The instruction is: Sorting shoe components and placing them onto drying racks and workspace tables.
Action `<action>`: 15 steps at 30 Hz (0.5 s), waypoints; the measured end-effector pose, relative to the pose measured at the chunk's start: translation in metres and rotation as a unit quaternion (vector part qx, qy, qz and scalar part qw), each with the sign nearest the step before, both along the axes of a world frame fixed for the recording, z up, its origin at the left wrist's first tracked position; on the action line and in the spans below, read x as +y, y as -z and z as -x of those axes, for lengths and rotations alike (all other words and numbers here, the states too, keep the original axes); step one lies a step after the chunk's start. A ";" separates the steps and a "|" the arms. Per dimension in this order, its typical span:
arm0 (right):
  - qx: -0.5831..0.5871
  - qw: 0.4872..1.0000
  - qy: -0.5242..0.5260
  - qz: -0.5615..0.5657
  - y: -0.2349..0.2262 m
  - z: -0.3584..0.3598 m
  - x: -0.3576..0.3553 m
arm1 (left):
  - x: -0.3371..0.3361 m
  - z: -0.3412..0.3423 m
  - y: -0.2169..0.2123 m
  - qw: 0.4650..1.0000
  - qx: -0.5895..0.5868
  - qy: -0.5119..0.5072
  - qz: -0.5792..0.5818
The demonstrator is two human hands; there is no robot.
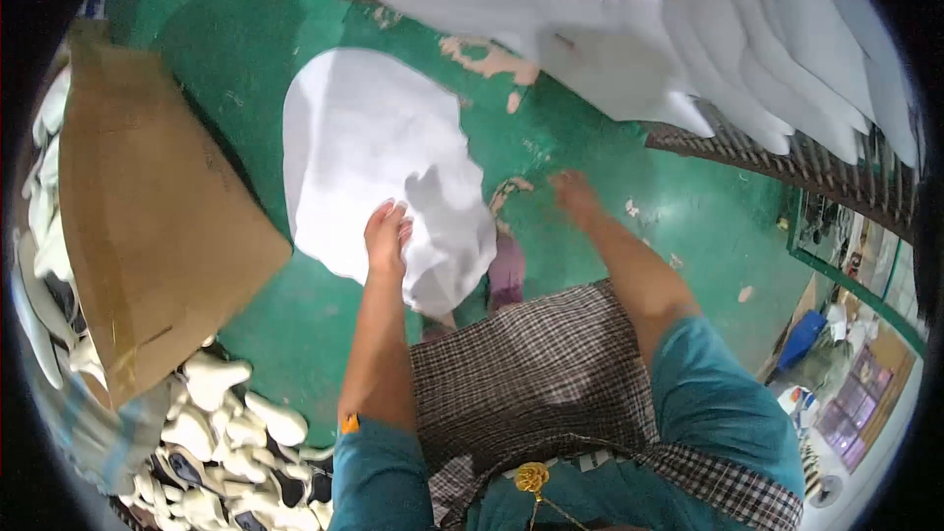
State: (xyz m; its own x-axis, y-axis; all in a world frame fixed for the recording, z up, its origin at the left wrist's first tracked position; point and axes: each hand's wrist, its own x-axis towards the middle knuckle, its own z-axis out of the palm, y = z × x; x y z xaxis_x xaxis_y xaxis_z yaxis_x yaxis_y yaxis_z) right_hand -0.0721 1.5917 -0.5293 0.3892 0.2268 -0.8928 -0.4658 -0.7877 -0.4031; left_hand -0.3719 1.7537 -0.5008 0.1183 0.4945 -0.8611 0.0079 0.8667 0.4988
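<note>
Left hand at a white sheet, right hand apart from it

The left forearm reaches straight forward, and the left hand [386, 236] is at the lower middle of a large white sheet [364, 152], its fingers bent and close together against the material; whether they pinch it cannot be told. The sheet is roughly oval, with a wavy right edge, and partly covers the view of the person's legs. The right arm angles forward and inward, elbow bent. The right hand [574, 195] is blurred, well to the right of the sheet; nothing shows in it, and how far its fingers are open cannot be told.

Below is a green floor [728, 246] with pale worn patches. A brown cardboard panel [167, 206] stands at the left, near a heap of cream-coloured pieces [202, 433]. At upper right, more white sheets [610, 39] lie over a slatted rack [836, 185].
</note>
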 end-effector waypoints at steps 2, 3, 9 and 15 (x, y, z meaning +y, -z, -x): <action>-0.097 0.963 0.157 -0.196 -0.015 -0.062 -0.008 | 0.038 -0.072 0.003 0.993 -0.106 0.034 -0.049; -0.132 0.944 0.175 -0.246 -0.024 -0.075 -0.006 | 0.052 -0.102 0.005 0.986 -0.147 0.046 -0.056; -0.122 0.820 0.373 -0.417 -0.012 -0.128 0.009 | 0.064 -0.263 0.025 0.970 -0.240 0.032 -0.005; -0.059 0.823 0.288 -0.487 -0.016 -0.117 0.021 | 0.042 -0.310 0.041 0.918 -0.380 -0.049 0.101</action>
State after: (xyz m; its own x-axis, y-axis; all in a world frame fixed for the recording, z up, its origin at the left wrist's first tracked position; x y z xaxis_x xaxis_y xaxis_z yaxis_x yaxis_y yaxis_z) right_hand 0.0445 1.6128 -0.5133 0.7530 0.5599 -0.3458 -0.5614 0.2724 -0.7814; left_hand -0.0623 1.7958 -0.5419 0.6873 0.3730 -0.6233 -0.3579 0.9206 0.1562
